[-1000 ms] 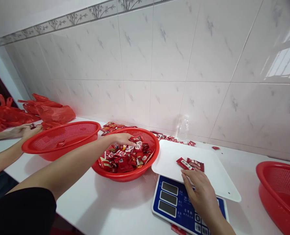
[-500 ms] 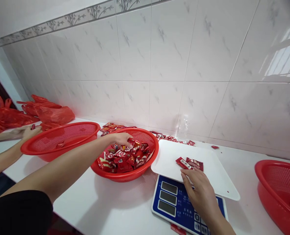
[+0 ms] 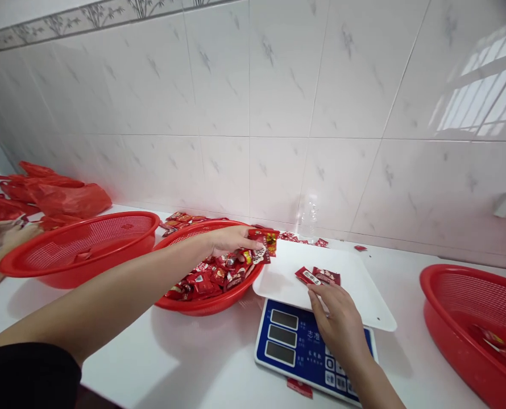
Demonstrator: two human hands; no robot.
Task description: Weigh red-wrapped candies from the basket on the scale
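My left hand is closed on a bunch of red candy packets, held above the right rim of the middle red basket, which is full of red wrapped candies. My right hand lies with fingers spread on the near edge of the white scale tray, its fingertips just short of two red packets lying on the tray. The tray sits on a blue digital scale.
An emptier red basket stands at the left and another red basket at the right. Red plastic bags lie at the far left, where another person's hands work. Loose packets lie along the tiled wall. One packet lies under the scale's front.
My left hand has closed on packets in the middle basket and lifted them right, toward the white tray. My right hand has stayed on the tray's edge. The camera has shifted right.
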